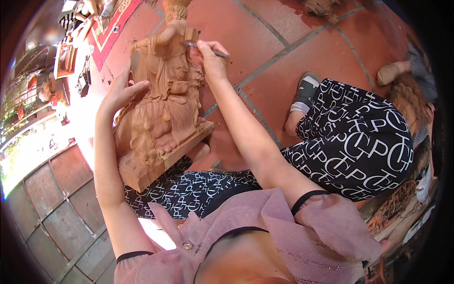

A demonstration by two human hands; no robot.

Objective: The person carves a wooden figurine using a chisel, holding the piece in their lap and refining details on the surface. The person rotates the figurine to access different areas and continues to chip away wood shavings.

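A carved wooden statue (163, 102) of a robed figure leans across my lap, its thick block base (156, 163) resting by my patterned trouser leg. My left hand (125, 92) braces the statue's left side, thumb stretched over the front; the other fingers are partly hidden along its edge. On the far right side of the carving, my right hand (213, 59) pinches a slim, pen-like carving tool (220, 53). The tool's thin tip meets or nearly touches the wood beside the figure's upper body; exact contact is too small to tell.
Red floor tiles (265, 61) with grey joints surround me. Another brown carving (321, 8) lies at the far edge. To the right, a person's grey sleeve (421, 71) shows near a wooden carving (409, 102). A red patterned rug (106, 40) and a glaring bright opening lie left.
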